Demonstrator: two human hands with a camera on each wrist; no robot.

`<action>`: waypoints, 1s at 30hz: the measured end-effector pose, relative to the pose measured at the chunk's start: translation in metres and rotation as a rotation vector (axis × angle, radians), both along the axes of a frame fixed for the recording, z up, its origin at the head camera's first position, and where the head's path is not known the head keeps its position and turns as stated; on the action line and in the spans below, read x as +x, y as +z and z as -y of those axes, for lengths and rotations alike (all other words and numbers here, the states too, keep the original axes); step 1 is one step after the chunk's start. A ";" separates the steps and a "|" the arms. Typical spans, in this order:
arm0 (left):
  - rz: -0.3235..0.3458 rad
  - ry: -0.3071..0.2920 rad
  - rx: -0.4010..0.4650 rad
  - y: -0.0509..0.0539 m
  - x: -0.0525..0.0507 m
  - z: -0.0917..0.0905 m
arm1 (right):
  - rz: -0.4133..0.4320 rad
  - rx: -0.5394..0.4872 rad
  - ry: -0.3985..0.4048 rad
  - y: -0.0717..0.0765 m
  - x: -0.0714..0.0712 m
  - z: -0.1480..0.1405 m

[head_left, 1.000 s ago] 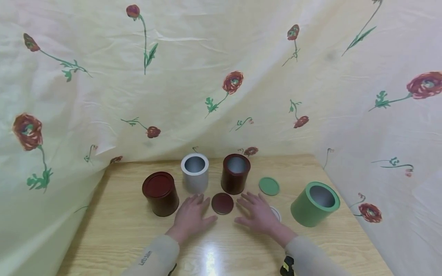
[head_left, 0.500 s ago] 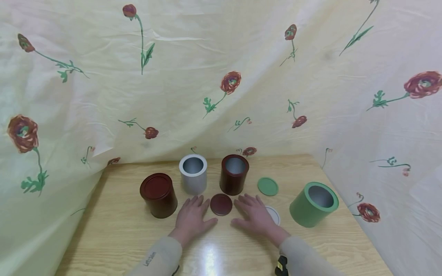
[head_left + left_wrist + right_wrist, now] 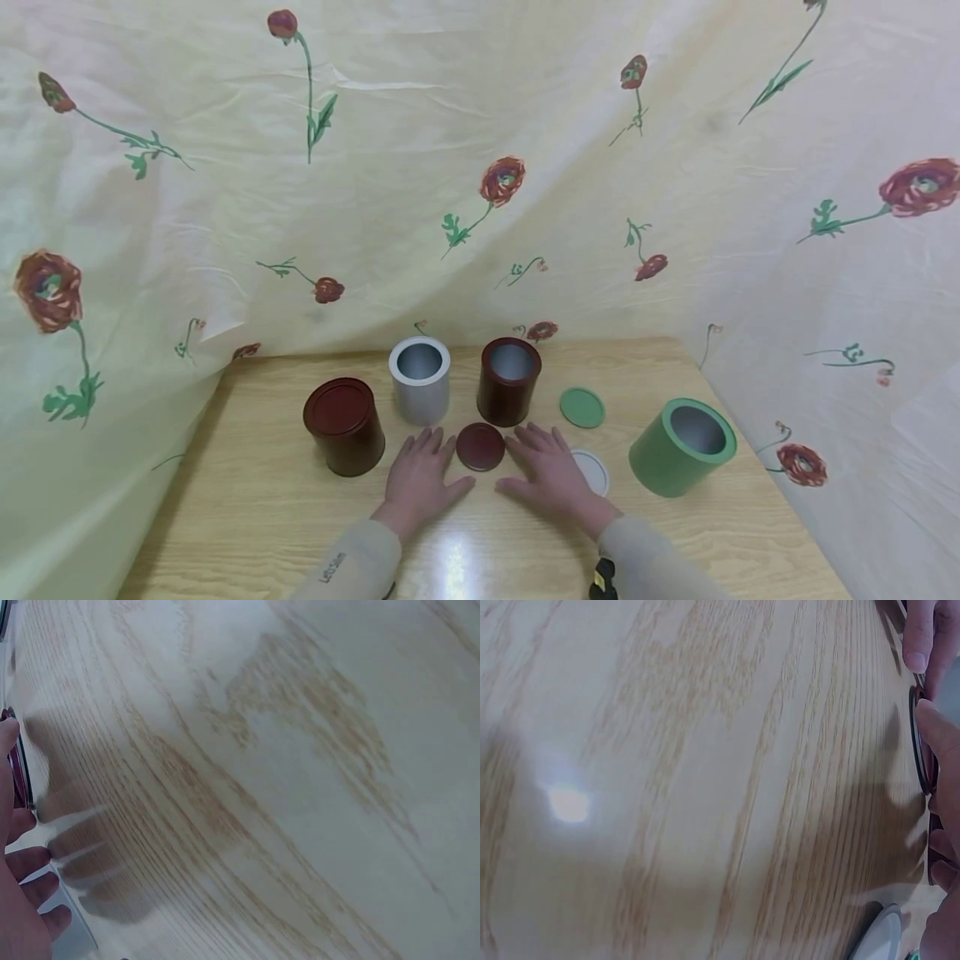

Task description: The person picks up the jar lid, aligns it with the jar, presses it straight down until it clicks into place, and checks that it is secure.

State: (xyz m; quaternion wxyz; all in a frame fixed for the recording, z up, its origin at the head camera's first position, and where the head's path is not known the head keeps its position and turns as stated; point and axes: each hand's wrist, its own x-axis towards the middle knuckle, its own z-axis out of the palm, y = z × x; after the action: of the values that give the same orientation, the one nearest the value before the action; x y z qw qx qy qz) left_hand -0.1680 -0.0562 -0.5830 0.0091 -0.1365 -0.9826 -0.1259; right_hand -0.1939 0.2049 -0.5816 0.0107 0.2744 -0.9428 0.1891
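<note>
Fingers spread on L hand [image 3: 422,483] & R hand [image 3: 553,480], nothing gripped. Loose red lid [image 3: 481,447] is btwn them, just in front of the open red can [image 3: 504,402]; contact unclear. Green lid [image 3: 582,407] is right of that can. Imo reach step rn, next move needs rim pinch.

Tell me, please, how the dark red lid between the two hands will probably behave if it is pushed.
The dark red lid looks thin and lies flat, so it would probably slide rather than tip. Its even, round outline suggests a stiff disc. The wooden table shows a bright reflection, so it may be smooth and slippery.
</note>
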 end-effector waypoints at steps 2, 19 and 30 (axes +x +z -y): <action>0.000 0.003 0.002 0.000 0.000 0.000 | -0.001 -0.011 0.001 0.000 0.001 0.001; -0.048 -0.021 0.018 -0.003 0.007 0.002 | -0.025 -0.046 0.037 -0.003 0.003 -0.002; -0.035 -0.050 -0.004 0.002 0.017 0.011 | -0.050 -0.068 0.059 -0.007 0.008 -0.005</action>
State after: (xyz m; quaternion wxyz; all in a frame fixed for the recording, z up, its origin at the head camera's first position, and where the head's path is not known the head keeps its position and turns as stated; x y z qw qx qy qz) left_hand -0.1508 -0.0669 -0.5808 0.0227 -0.1631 -0.9788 -0.1218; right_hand -0.1859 0.2098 -0.5887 0.0379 0.3061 -0.9268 0.2145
